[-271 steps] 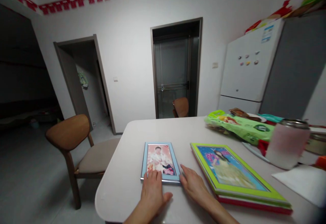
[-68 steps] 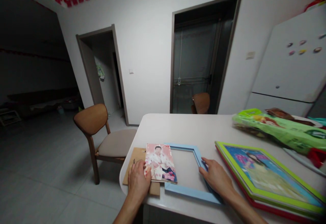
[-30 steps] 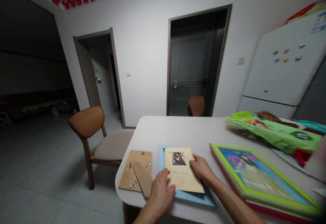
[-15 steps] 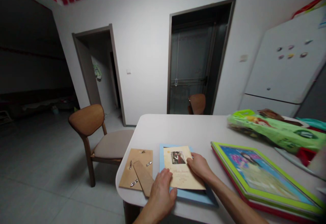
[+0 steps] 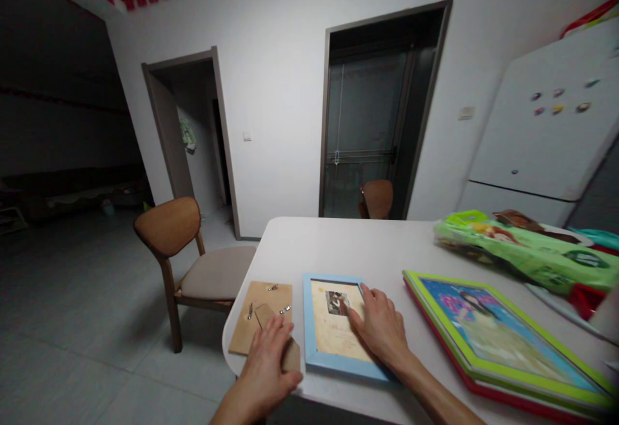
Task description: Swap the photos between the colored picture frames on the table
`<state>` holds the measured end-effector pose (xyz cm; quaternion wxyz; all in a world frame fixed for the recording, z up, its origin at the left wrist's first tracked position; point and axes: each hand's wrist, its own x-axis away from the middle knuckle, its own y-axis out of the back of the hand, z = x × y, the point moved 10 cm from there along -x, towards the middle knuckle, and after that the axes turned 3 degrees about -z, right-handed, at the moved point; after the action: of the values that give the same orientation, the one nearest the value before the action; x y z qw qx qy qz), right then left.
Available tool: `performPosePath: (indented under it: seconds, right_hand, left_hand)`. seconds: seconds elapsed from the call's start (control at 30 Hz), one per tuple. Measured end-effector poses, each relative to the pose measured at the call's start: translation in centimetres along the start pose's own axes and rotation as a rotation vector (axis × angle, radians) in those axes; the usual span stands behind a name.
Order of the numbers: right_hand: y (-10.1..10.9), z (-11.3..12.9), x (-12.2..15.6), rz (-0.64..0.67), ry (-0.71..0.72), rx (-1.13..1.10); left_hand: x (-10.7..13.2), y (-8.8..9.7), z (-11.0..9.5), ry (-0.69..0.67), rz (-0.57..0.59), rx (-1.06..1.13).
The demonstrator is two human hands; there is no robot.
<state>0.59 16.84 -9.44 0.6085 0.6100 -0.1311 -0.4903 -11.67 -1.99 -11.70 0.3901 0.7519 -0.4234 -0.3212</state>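
A light blue picture frame (image 5: 308,335) lies on the white table, with a cream printed card (image 5: 333,338) inside its border. The card carries a small photo and faint text. My right hand (image 5: 384,325) rests over the right part of the card and frame, fingers extended, hiding that side. To the left is a brown backing board (image 5: 249,322) with several metal clips and a brown stand strip (image 5: 291,354) lying slantwise on it. My left hand (image 5: 268,354) is over the strip, palm down with fingers stretched out, covering much of it.
To the right, a lime-green picture frame (image 5: 471,370) sits on a red-edged one. Behind it lies a green plastic package (image 5: 527,251). A wooden chair (image 5: 169,231) stands left of the table (image 5: 338,241), and a white fridge (image 5: 536,135) at the far right.
The card has gone down inside the blue frame's border. My left hand has moved left from the card onto the strip; my right hand has shifted slightly and stays on the card.
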Motion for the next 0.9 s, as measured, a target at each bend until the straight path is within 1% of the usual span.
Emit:
performPosePath:
  seconds: [0.03,0.1,0.13,0.17,0.2,0.27,0.3,0.37,0.43,0.47,0.53,0.63,0.7,0.77,0.8,0.9]
  right_hand:
    - [0.3,1.5,0.5,-0.003,0.054,-0.064]
    - [0.5,5.9,2.0,0.062,0.226,-0.209]
    - [0.3,8.5,3.0,0.121,0.318,-0.268]
    - [0.0,10.8,4.1,0.183,0.391,-0.309]
    - [-0.2,12.9,5.0,0.225,0.434,-0.334]
    - [-1.0,15.6,6.2,0.262,0.451,-0.331]
    - [-1.4,16.4,6.5,0.271,0.441,-0.333]
    - [-2.3,17.2,6.8,0.286,0.411,-0.386]
    - [-2.5,17.1,6.6,0.294,0.379,-0.502]
    - [-2.2,16.8,6.4,0.294,0.365,-0.564]
    - [-0.9,16.0,5.9,0.285,0.346,-0.660]
    - [2.3,14.2,4.7,0.244,0.344,-0.707]
    - [4.3,12.4,3.8,0.208,0.337,-0.686]
    - [5.4,10.1,2.9,0.202,0.314,-0.652]
    - [5.5,8.8,2.6,0.211,0.294,-0.633]
    - [4.5,4.9,2.2,0.271,0.225,-0.555]
  left_hand:
    - [0.4,0.8,2.0,0.062,-0.003,-0.028]
    - [1.3,2.2,5.5,0.184,-0.023,-0.079]
    - [1.6,2.6,6.6,0.219,-0.034,-0.091]
    - [1.9,2.8,7.4,0.235,-0.045,-0.097]
    - [2.1,2.9,7.7,0.234,-0.054,-0.097]
    - [2.4,2.8,7.8,0.202,-0.068,-0.093]
    - [2.6,2.6,7.7,0.189,-0.076,-0.093]
    - [2.9,2.5,7.7,0.163,-0.100,-0.094]
    - [3.0,2.7,7.7,0.133,-0.146,-0.105]
    - [2.9,2.9,7.5,0.107,-0.179,-0.118]
    - [2.7,3.8,6.4,0.024,-0.259,-0.150]
    - [2.0,5.0,3.1,-0.122,-0.360,-0.182]
    - [1.2,5.3,0.6,-0.172,-0.388,-0.179]
    - [0.1,4.8,-1.8,-0.196,-0.380,-0.157]
    - [-0.5,4.2,-2.9,-0.207,-0.365,-0.143]
    - [-2.3,1.0,-5.4,-0.225,-0.290,-0.096]
